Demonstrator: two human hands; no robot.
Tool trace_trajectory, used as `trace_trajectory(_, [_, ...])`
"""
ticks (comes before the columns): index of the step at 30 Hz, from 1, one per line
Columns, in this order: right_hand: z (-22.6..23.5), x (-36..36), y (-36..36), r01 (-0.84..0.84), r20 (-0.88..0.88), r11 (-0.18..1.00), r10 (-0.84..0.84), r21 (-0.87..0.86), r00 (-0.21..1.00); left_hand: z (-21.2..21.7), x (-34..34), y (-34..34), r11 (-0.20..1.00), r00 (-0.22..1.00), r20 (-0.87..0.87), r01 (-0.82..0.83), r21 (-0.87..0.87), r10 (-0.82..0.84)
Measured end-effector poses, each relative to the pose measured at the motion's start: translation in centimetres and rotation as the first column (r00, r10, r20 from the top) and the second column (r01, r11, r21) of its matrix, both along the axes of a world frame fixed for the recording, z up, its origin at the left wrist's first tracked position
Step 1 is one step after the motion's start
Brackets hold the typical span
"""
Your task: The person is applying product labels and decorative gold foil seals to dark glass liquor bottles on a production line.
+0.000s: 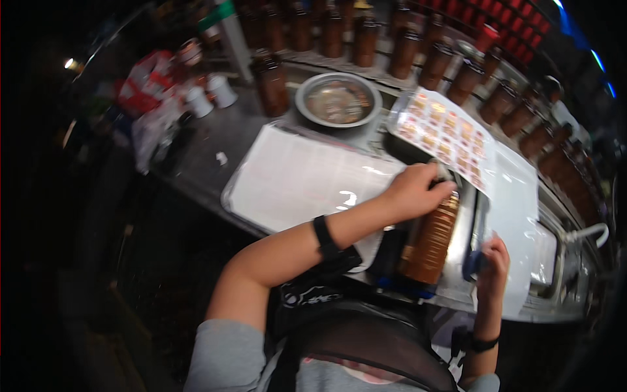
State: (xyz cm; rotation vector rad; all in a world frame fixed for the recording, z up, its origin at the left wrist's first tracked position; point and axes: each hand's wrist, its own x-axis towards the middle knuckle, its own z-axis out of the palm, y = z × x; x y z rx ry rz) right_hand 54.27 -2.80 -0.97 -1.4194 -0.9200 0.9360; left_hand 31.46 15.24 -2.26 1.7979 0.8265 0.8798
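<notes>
My left hand (418,189) reaches across and is closed around the neck of a brown bottle (431,242), which is tilted with its base toward me. The bottle's lower end rests by a dark blue and black thing (398,285) that I cannot name. To the right, my right hand (494,258) is bent at the fingers and slightly blurred. Against its fingers is a small dark blue object (473,264), its kind too smeared to tell. Beyond the bottle lies a sheet of printed labels (444,130), and left of my forearm is a white tray (300,173).
A metal bowl (298,101) with a murky filling stands at the back. Several brown bottles (366,42) line the rear ledge. Plastic bags (153,98) and white cups (222,91) sit at far left. A white board (513,215) and a sink (562,261) with a white tap are at right.
</notes>
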Motion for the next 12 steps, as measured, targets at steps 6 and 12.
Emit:
trace_trajectory(6, [1.9, -10.2, -5.8, -0.228, 0.659, 0.964, 0.26, -0.135, 0.706, -2.1, 0.2, -1.6, 0.981, 0.998, 0.056, -0.01, -0.196, 0.022])
trace_trajectory(12, [0.0, -20.9, -6.6, -0.336, 0.43, 0.942, 0.306, -0.005, 0.849, -3.4, -3.0, -4.2, 0.975, 0.998, 0.03, -0.05, -0.219, 0.058])
